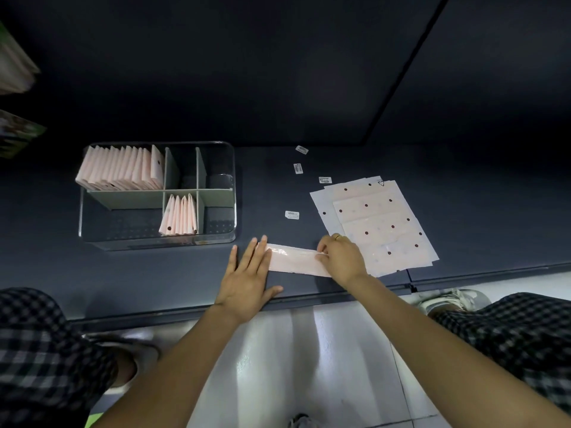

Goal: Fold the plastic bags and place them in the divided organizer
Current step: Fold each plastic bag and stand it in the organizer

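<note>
Pale pink plastic bag folded into a long narrow strip lies flat near the front edge of the dark grey desk, roughly mid-width. Left hand lies flat on the strip's left end, fingers straight and spread, pressing it down, thumb out along the desk's front edge. Right hand is at the strip's right end, fingers curled, pinching the bag's end; a ring shows on one finger.

Just right of that hand: stack of flat pale pink plastic bags with dark dots, fanned slightly, reaching toward the front edge.

Toward the left side: clear plastic divided organizer with grey-green partitions. Its back-left compartment holds a row of folded pink bags standing on edge; the front-middle compartment holds a smaller row of folded pink bags. The other compartments look dark, contents unclear.

Four small white barcode stickers lie scattered on the desk between organizer and stack.
</note>
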Tool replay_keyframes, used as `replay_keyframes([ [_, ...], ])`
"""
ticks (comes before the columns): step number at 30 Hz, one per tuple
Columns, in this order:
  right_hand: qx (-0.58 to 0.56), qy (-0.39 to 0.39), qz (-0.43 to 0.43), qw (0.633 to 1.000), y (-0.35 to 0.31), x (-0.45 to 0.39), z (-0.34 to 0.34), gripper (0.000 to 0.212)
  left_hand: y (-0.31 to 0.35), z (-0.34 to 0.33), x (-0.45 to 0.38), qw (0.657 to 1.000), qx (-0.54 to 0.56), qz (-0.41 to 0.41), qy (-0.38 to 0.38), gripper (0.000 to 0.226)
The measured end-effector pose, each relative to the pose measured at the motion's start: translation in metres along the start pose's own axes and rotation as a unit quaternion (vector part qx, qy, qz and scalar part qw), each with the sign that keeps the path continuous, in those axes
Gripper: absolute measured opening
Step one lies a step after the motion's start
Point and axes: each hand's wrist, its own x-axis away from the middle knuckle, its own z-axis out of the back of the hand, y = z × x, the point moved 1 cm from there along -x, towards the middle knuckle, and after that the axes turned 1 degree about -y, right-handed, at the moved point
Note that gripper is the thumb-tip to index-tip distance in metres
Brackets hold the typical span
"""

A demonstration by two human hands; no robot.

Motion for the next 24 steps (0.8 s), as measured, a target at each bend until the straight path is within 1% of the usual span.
replay_keyframes([
  [3, -0.033, -0.027, -0.051, 0.998, -0.005, 0.012, -0.005, 0.015, 0.013, 0.004, 0.011, 0.996, 0.005, -0.062, 0.069, 0.076],
  [5, -0.062, -0.043, -0.078, 0.994, -0.008, 0.025, -0.012, 0.015, 0.023, -0.001, 0.021, 0.99, 0.004, -0.1, 0.098, 0.073],
  [7, -0.077, -0.067, -0.087, 0.991, -0.012, 0.038, -0.019, 0.018, 0.027, -0.003, 0.027, 0.989, 0.014, -0.103, 0.108, 0.077],
  [10, -0.119, -0.118, -0.1, 0.981, -0.016, 0.052, -0.026, 0.034, 0.025, -0.001, 0.027, 0.985, 0.021, -0.111, 0.128, 0.081],
  [11, -0.138, -0.138, -0.105, 0.975, -0.018, 0.056, -0.028, 0.036, 0.024, 0.0, 0.026, 0.984, 0.012, -0.122, 0.131, 0.078],
  [13, -0.165, -0.159, -0.096, 0.969, -0.019, 0.061, -0.029, 0.029, 0.023, 0.0, 0.024, 0.98, -0.008, -0.137, 0.143, 0.069],
  [14, -0.166, -0.144, -0.078, 0.973, -0.018, 0.063, -0.029, 0.023, 0.023, -0.001, 0.023, 0.979, -0.012, -0.138, 0.148, 0.065],
  [16, -0.14, -0.051, -0.008, 0.989, -0.011, 0.065, -0.024, 0.013, 0.025, -0.004, 0.023, 0.977, -0.007, -0.139, 0.16, 0.06],
  [17, -0.119, -0.01, 0.048, 0.992, -0.007, 0.066, -0.02, 0.021, 0.025, -0.007, 0.022, 0.976, -0.004, -0.139, 0.168, 0.057],
  [18, -0.095, -0.002, 0.113, 0.989, -0.001, 0.064, -0.019, 0.037, 0.026, -0.008, 0.022, 0.975, 0.002, -0.138, 0.176, 0.053],
  [19, -0.065, -0.028, 0.171, 0.983, 0.004, 0.063, -0.019, 0.054, 0.026, -0.009, 0.021, 0.974, 0.008, -0.134, 0.184, 0.049],
  [20, -0.03, -0.068, 0.211, 0.975, 0.009, 0.061, -0.02, 0.067, 0.026, -0.01, 0.02, 0.973, 0.012, -0.131, 0.191, 0.045],
  [21, 0.006, -0.102, 0.237, 0.966, 0.013, 0.059, -0.022, 0.074, 0.026, -0.01, 0.019, 0.972, 0.017, -0.126, 0.196, 0.04],
  [23, 0.043, -0.124, 0.26, 0.957, 0.018, 0.053, -0.025, 0.076, 0.026, -0.007, 0.018, 0.972, 0.034, -0.109, 0.204, 0.032],
  [24, 0.036, -0.113, 0.261, 0.958, 0.019, 0.051, -0.026, 0.073, 0.026, -0.006, 0.017, 0.972, 0.052, -0.095, 0.208, 0.027],
])
